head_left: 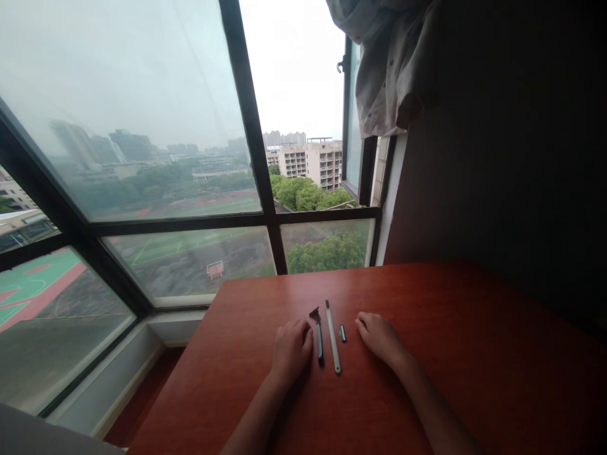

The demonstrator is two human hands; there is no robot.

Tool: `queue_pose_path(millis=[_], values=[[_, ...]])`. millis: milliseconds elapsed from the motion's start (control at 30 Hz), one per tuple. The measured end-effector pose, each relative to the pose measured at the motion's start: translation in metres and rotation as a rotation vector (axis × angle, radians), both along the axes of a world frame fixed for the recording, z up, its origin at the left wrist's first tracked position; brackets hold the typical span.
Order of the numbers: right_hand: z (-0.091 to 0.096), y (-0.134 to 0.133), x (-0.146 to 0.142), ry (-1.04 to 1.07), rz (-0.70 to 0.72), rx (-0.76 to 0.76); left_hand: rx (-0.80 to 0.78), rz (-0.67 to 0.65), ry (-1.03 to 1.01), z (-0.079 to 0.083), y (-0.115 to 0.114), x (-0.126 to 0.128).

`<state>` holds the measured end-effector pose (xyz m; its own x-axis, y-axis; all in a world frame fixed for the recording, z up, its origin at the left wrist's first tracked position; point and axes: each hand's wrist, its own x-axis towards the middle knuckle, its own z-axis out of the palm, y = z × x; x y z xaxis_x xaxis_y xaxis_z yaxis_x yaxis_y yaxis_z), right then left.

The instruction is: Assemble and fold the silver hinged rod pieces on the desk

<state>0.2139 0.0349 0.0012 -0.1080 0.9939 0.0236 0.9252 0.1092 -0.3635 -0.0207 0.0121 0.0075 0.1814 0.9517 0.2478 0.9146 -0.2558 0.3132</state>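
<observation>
A large dark-framed window (pixel 156 76) fills the left and middle of the view, its panes looking out over trees, buildings and a sports ground, while a dark wall (pixel 497 158) takes up the right. Below them spreads the reddish-brown wooden counter (pixel 450 303), its far edge near the foot of the window. A crumpled greyish cloth (pixel 389 82) hangs at the top, partly in front of an opened window pane (pixel 351 114). Both of the person's forearms reach in over the counter from the near side. The left hand (pixel 291 346) rests there loosely clenched, fingers folded under, just beside the razor; the right hand (pixel 378 335) lies across from it, also loosely clenched, nearest to the small piece. Between the hands, three things lie in a row, apart from one another. The white toothbrush (pixel 332 341) is the longest and sits in the middle — dark head at the far end, a hole in the near end of its handle. To its left lies the grey and black razor (pixel 319 341), head pointing away. To its right is the smallest — a short, dark-edged piece (pixel 342 333) with a shiny greenish face, too small to identify.
</observation>
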Motion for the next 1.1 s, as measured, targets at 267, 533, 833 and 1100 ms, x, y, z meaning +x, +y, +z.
queue_pose_path(millis=[267, 533, 833, 1100], values=[[-0.0027, 0.0018, 0.0002, -0.011, -0.002, -0.006, -0.020, 0.005, 0.002, -0.0004, 0.0014, -0.0004], [-0.0021, 0.0017, 0.0012, -0.015, 0.006, -0.017, -0.008, 0.004, -0.005, -0.0030, 0.0030, -0.0007], [-0.0022, 0.0016, 0.0010, -0.020, 0.011, -0.022, -0.035, 0.015, 0.006, 0.0000, 0.0011, 0.0001], [-0.0023, 0.0015, 0.0012, -0.020, 0.018, -0.014, -0.002, 0.004, 0.000, -0.0041, 0.0027, -0.0010]])
